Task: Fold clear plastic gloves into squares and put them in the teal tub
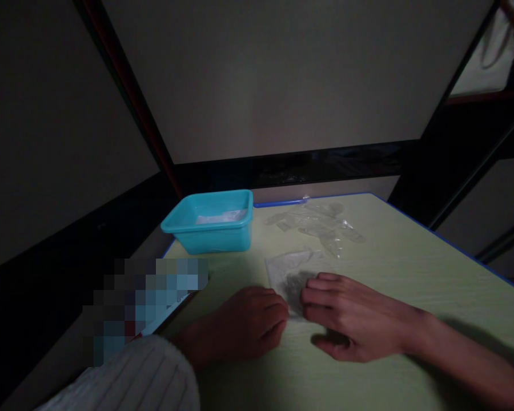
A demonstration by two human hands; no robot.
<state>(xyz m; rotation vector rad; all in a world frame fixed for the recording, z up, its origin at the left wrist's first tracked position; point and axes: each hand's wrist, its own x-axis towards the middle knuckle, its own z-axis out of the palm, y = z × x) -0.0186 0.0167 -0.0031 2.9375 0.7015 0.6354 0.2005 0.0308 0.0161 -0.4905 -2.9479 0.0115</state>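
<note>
A small clear plastic bag (pixel 288 273) with something grey inside lies flat on the pale green table (pixel 411 274). My left hand (pixel 248 325) rests at the bag's near left edge, fingers curled and pinching it. My right hand (pixel 346 319) lies on the bag's right side, fingers stretched out and pressed together on the plastic. My left arm wears a white ribbed sleeve (pixel 141 379).
A turquoise plastic tub (pixel 209 222) with something white inside stands at the table's far left corner. Several empty clear bags (pixel 321 225) lie scattered at the far edge. The table has a blue rim. Dark frames and grey panels surround it. The scene is dim.
</note>
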